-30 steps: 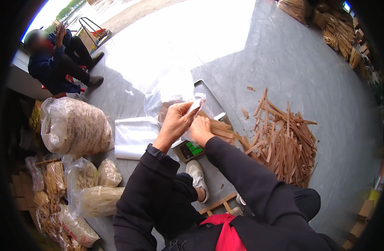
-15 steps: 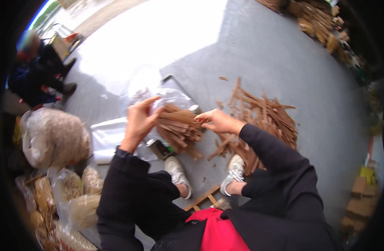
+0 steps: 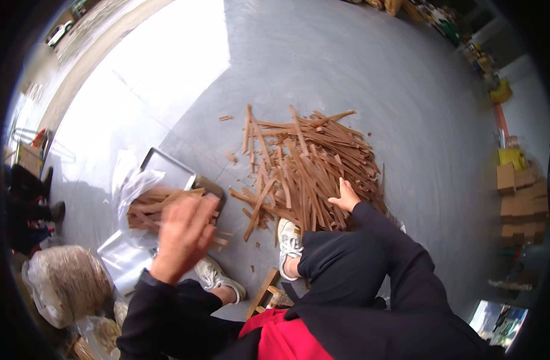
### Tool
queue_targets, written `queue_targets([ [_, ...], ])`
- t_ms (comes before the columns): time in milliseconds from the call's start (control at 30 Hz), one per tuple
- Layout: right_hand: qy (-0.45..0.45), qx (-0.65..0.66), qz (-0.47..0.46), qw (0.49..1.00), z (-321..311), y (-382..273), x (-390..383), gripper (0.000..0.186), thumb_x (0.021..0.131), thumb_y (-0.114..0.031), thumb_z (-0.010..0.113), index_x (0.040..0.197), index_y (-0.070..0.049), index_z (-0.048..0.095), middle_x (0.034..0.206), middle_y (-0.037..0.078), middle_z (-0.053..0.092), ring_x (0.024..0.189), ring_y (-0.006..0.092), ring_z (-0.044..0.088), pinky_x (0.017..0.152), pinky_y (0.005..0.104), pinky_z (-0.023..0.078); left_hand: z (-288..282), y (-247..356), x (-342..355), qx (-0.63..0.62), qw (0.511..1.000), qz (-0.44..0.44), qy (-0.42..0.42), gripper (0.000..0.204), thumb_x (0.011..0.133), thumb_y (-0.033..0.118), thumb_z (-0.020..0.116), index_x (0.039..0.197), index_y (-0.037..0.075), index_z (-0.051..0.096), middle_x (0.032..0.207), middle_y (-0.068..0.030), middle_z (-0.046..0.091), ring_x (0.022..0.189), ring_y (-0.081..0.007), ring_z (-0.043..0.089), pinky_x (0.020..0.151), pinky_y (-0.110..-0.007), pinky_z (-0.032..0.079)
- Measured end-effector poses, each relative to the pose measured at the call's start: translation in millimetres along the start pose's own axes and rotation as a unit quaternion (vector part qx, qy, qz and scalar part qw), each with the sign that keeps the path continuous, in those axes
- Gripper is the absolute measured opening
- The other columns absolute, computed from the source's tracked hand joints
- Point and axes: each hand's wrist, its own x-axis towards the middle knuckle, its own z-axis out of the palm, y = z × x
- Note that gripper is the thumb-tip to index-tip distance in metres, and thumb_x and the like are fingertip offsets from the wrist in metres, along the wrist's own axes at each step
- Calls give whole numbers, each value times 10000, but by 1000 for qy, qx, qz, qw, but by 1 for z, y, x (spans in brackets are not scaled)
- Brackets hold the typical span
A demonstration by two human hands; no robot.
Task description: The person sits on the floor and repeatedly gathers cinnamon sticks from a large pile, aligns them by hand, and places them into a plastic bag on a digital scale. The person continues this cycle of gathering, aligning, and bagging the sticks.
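Observation:
A wide heap of brown, wood-like strips (image 3: 311, 162) lies on the floor in front of me. My right hand (image 3: 346, 197) is at the heap's near right side with thumb and fingers apart and nothing gripped; whether it touches the strips I cannot tell. To the left, a smaller bunch of strips (image 3: 148, 210) lies by a clear plastic bag (image 3: 134, 189), beside a metal-rimmed tray (image 3: 167, 162). My left hand (image 3: 185, 234) is raised in front of this bunch, blurred, its fingers stretched out and holding nothing visible. It hides part of the bunch.
Stuffed clear sacks (image 3: 71, 282) stand at the lower left, near flat plastic sheeting (image 3: 125, 258). A wooden stool (image 3: 264, 294) is under me. Cardboard boxes (image 3: 521, 204) are stacked at the right. Another person's legs (image 3: 32, 204) show at the far left.
The view has swung right, bringing the heap to the middle. My right hand has gone from the bagged bunch to the heap. My left hand has come lower, in front of the bunch.

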Motion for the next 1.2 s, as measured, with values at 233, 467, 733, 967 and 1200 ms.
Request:
queue_targets([
  [233, 189, 134, 43, 972, 36, 51, -15, 889, 767, -206, 707, 1413, 33, 145, 1454, 250, 175, 1341, 367, 227, 1093, 385, 256, 219, 52, 33, -481, 752, -145, -427, 512, 857, 134, 604, 1311, -10, 417, 1229, -147, 543, 1113, -259, 543, 935, -327, 439],
  [467, 333, 156, -52, 928, 17, 91, -6, 450, 763, -83, 678, 1169, 5, 506, 1157, 166, 555, 1092, 305, 516, 939, 375, 415, 296, 117, 73, -630, 565, -459, -270, 417, 849, 98, 597, 1180, -57, 398, 1151, -157, 518, 1038, -203, 535, 894, -277, 403],
  [733, 140, 88, -5, 986, 30, 19, 6, 960, 616, -477, 786, 1298, 63, 380, 1200, 221, 449, 1110, 367, 463, 947, 428, 390, 370, 123, 73, -745, 341, -535, -207, 422, 802, 186, 685, 1109, 19, 448, 1007, -74, 544, 791, -187, 545, 607, -299, 451],
  [967, 201, 87, -130, 967, 60, -12, -12, 596, 593, -186, 804, 1069, -30, 481, 1104, 140, 434, 1054, 333, 438, 878, 440, 403, 355, 147, 86, -618, 459, -634, -82, 320, 809, 300, 693, 998, 77, 561, 785, -10, 543, 665, -143, 510, 620, -336, 430],
  [1200, 100, 95, -279, 950, 90, -8, -39, 475, 697, -127, 711, 1104, 3, 502, 1116, 134, 473, 1097, 316, 471, 890, 384, 427, 315, 150, 89, -669, 450, -557, -200, 269, 794, 364, 712, 896, 143, 597, 711, 30, 535, 560, -95, 445, 536, -301, 384],
])
